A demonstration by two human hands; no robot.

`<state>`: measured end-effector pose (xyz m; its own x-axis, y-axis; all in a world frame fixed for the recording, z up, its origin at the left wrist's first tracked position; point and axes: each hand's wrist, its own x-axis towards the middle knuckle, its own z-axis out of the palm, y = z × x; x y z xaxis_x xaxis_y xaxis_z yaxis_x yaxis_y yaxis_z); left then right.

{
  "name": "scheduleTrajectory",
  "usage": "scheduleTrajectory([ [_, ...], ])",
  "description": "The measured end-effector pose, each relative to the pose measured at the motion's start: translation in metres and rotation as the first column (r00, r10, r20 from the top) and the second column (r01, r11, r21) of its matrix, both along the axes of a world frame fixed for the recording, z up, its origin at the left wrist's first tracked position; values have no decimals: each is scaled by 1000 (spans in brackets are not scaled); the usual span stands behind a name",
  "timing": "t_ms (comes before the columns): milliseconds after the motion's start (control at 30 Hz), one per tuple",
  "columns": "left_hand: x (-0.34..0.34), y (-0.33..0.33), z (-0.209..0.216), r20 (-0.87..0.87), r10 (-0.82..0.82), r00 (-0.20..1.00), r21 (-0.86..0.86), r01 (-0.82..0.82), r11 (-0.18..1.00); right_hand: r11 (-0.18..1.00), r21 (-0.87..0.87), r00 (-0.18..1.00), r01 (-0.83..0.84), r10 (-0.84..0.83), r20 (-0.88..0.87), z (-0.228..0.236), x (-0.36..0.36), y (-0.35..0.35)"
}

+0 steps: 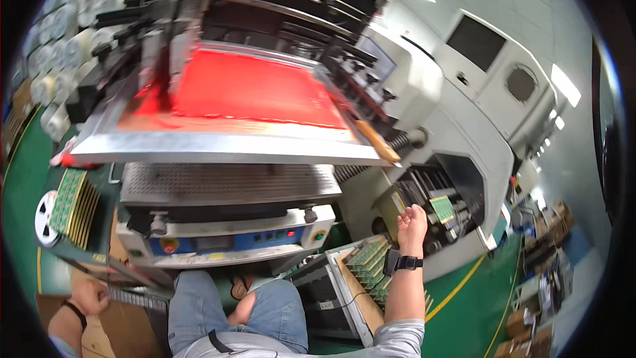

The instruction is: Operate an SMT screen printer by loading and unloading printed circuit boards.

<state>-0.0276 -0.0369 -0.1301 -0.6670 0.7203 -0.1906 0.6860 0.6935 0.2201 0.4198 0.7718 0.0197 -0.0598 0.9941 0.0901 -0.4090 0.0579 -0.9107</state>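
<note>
My left hand (89, 297) is low at the left, its fingers curled in beside a grey slotted strip (138, 299) above a cardboard box (122, 331); what it grips, if anything, I cannot make out. My right hand (412, 227) is stretched forward to the right, wearing a black wrist strap. Its fingers are loosely bent and apart, with nothing visible in them. Just beyond it a green circuit board (442, 209) lies at the opening of a large pale machine (450, 126). Several green boards (371, 266) stand in a rack below my right forearm.
Before me is a screen printer with a metal frame (232, 146) holding red ink (258, 89). A wooden-handled spatula (377, 141) rests at its right edge. Under it are a perforated plate (228, 182) and control panel (228, 241). More boards (73, 205) stand at left.
</note>
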Motion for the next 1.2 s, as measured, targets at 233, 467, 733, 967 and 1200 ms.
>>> scheduleTrajectory([
  [233,23,16,50,-31,-10,999,-17,10,1000,444,650,687,-617,-100,720,29,-179,-49],
  [467,21,0,29,-118,-1,993,56,8,998,148,652,578,-744,-347,739,41,-290,-112],
  [733,22,3,35,-140,-11,990,128,29,991,232,595,632,-769,137,763,29,-331,-104],
  [967,17,0,36,-125,-79,989,193,102,976,217,618,613,-755,-99,784,30,-325,-100],
  [1200,16,-2,35,-80,-71,994,176,85,981,102,667,480,-738,-615,625,52,-310,-105],
])
